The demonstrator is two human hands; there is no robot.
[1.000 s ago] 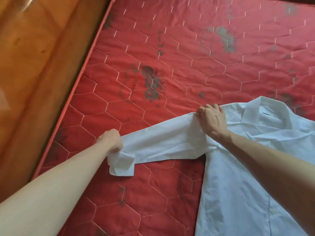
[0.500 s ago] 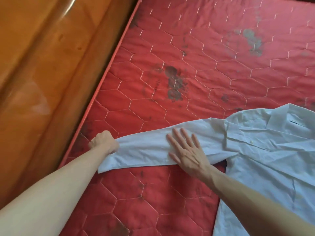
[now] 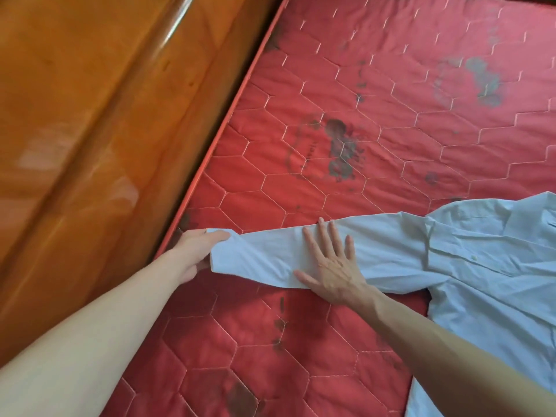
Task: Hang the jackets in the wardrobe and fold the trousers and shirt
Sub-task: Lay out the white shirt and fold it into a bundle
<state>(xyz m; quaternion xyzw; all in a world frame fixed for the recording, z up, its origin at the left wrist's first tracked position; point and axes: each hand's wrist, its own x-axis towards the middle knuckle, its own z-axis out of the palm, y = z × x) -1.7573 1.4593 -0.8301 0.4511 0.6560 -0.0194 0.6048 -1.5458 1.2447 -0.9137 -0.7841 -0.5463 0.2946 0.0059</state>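
Note:
A pale blue shirt (image 3: 481,266) lies on the red quilted mattress (image 3: 376,130), its body at the right and one sleeve stretched out to the left. My left hand (image 3: 195,251) grips the cuff end of that sleeve near the mattress edge. My right hand (image 3: 331,266) lies flat on the middle of the sleeve with fingers spread and straight, pressing it down. The shirt's lower part runs out of view at the right and bottom.
A glossy wooden bed frame (image 3: 105,145) runs diagonally along the mattress's left edge. Dark stains mark the mattress around its middle (image 3: 340,152) and upper right. Bare mattress lies beyond and in front of the sleeve.
The right hand went from gripping the shoulder to lying flat on the sleeve, then slid left along it. The left hand pulled the cuff out straight toward the mattress edge.

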